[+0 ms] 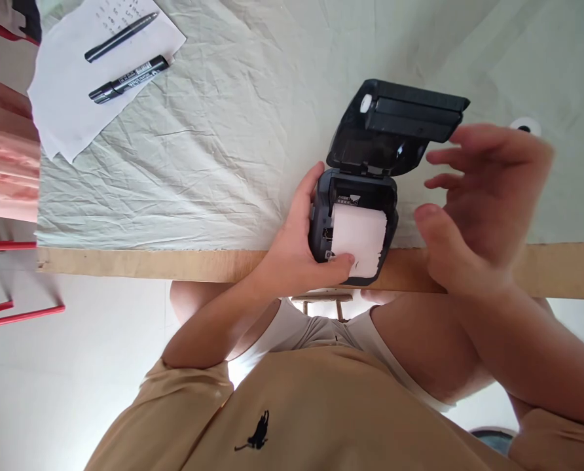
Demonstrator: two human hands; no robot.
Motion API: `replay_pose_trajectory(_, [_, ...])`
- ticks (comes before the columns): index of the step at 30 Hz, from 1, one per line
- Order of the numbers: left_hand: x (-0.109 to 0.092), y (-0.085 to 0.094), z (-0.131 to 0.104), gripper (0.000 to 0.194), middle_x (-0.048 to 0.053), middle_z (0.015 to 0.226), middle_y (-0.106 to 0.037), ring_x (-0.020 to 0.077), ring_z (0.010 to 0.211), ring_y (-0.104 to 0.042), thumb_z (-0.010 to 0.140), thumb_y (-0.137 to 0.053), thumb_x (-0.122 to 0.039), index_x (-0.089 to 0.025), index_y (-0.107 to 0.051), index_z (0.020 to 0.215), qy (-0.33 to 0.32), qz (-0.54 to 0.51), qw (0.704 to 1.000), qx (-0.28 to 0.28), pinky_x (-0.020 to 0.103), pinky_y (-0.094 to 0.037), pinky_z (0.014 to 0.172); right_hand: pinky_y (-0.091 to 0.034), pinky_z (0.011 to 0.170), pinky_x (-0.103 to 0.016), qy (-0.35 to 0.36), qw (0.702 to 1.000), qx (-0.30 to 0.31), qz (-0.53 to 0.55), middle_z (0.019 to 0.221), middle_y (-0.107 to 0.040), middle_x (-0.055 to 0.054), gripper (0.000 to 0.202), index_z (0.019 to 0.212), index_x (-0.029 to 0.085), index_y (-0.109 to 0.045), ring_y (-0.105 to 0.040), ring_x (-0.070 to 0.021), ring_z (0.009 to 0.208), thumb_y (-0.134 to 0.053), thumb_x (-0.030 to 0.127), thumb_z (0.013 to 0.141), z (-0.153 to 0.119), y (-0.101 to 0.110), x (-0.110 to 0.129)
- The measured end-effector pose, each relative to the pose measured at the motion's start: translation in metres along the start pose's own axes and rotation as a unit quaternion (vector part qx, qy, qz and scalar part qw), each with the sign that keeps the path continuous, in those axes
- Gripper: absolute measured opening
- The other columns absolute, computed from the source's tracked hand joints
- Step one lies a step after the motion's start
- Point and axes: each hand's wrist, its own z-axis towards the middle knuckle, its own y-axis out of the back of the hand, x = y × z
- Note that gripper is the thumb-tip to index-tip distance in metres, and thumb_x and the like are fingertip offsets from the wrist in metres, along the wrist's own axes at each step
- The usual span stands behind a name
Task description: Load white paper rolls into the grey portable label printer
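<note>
A small black printer (391, 229) lies at the table's front edge with its lid (410, 111) swung up and back. Inside sits a white paper roll (359, 235). My left hand (304, 245) grips the printer's left side, its thumb resting on the lower part of the paper. Right of the printer, my right hand (478, 190) is slightly blurred, its fingers apart and nothing between them. Its index fingertip is close to the lid's right corner; whether they touch is unclear.
White paper sheets (71, 104) lie at the table's back left, bearing a pen (120, 38) and a black marker (127, 80). A small white round object (531, 124) is partly hidden behind my right hand. The wooden table edge (149, 261) runs along the front.
</note>
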Motion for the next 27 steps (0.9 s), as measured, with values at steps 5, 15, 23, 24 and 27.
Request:
replay_pose_trajectory(5, [-0.003, 0.001, 0.001, 0.142, 0.020, 0.195, -0.066, 0.0542, 0.174, -0.073, 0.085, -0.114, -0.057, -0.033, -0.035, 0.199, -0.007, -0.003, 1.000, 0.015, 0.061, -0.071, 0.137, -0.073, 0.133, -0.065, -0.010, 0.996, 0.058, 0.069, 0.199, -0.059, -0.001, 0.075, 0.195, 0.069, -0.038, -0.070, -0.0381, 0.178, -0.066, 0.064, 0.126, -0.001, -0.007, -0.013])
replay_pose_trajectory(15, [-0.001, 0.002, -0.001, 0.151, 0.022, 0.198, -0.060, 0.0585, 0.179, -0.067, 0.081, -0.116, -0.071, -0.033, -0.031, 0.200, 0.020, -0.016, 1.000, 0.015, 0.066, -0.067, 0.142, -0.078, 0.111, -0.060, 0.084, 0.994, 0.056, 0.039, 0.142, -0.085, -0.009, 0.034, 0.154, 0.039, -0.081, -0.087, -0.0348, 0.130, -0.065, 0.054, 0.128, 0.003, -0.009, -0.011])
replay_pose_trajectory(23, [-0.017, -0.008, 0.000, 0.092, 0.016, 0.165, -0.086, 0.0449, 0.156, -0.085, 0.094, -0.109, -0.078, -0.031, -0.069, 0.162, 0.081, -0.104, 0.991, -0.038, 0.055, -0.077, 0.125, -0.084, 0.107, -0.061, 0.002, 0.977, 0.212, 0.009, 0.146, -0.086, -0.010, 0.068, 0.180, 0.040, -0.061, -0.090, -0.0344, 0.114, -0.076, 0.070, 0.121, 0.003, 0.002, -0.022])
replay_pose_trajectory(24, [-0.021, -0.009, 0.000, 0.088, 0.015, 0.162, -0.087, 0.0441, 0.153, -0.086, 0.094, -0.109, -0.078, -0.030, -0.072, 0.158, 0.087, -0.102, 0.990, -0.041, 0.054, -0.077, 0.123, -0.084, 0.105, -0.060, 0.008, 0.976, 0.218, 0.011, 0.145, -0.087, -0.009, 0.068, 0.179, 0.039, -0.062, -0.090, -0.0337, 0.114, -0.078, 0.069, 0.120, 0.004, 0.003, -0.024])
replay_pose_trajectory(27, [-0.027, -0.010, -0.002, 0.082, 0.013, 0.158, -0.089, 0.0417, 0.147, -0.087, 0.096, -0.108, -0.077, -0.030, -0.075, 0.155, 0.096, -0.089, 0.990, -0.049, 0.051, -0.076, 0.119, -0.084, 0.105, -0.058, 0.012, 0.974, 0.225, 0.006, 0.146, -0.087, -0.008, 0.069, 0.180, 0.040, -0.061, -0.091, -0.0333, 0.118, -0.082, 0.065, 0.119, 0.005, 0.004, -0.026])
